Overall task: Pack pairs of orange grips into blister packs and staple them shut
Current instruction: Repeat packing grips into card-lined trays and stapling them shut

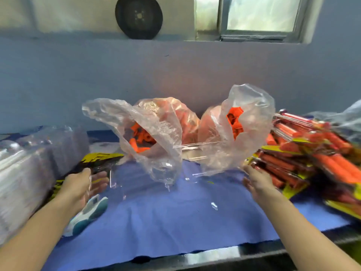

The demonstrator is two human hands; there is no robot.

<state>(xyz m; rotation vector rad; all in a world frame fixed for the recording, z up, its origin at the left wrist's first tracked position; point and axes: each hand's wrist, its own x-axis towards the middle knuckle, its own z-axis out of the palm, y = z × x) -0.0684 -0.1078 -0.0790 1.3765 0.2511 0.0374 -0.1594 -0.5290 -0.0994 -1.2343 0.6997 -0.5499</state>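
Two clear plastic bags stand at the back of the blue cloth (166, 222); the left bag (156, 124) and the right bag (252, 106) both hold loose orange grips (141, 136). My left hand (84, 184) holds the edge of an empty clear blister pack (117, 184) low over the cloth, thumb on top and fingers showing through the plastic. My right hand (256, 181) is open, its straight fingers reaching the near edge of the pile of filled packs (312, 155). A teal and white stapler (91, 212) lies under my left wrist.
A tall stack of empty clear blisters (29, 165) stands at the left. Yellow and black printed cards (101, 159) lie behind my left hand. The table's front edge (195, 259) runs along the bottom. A blue wall rises close behind the bags.
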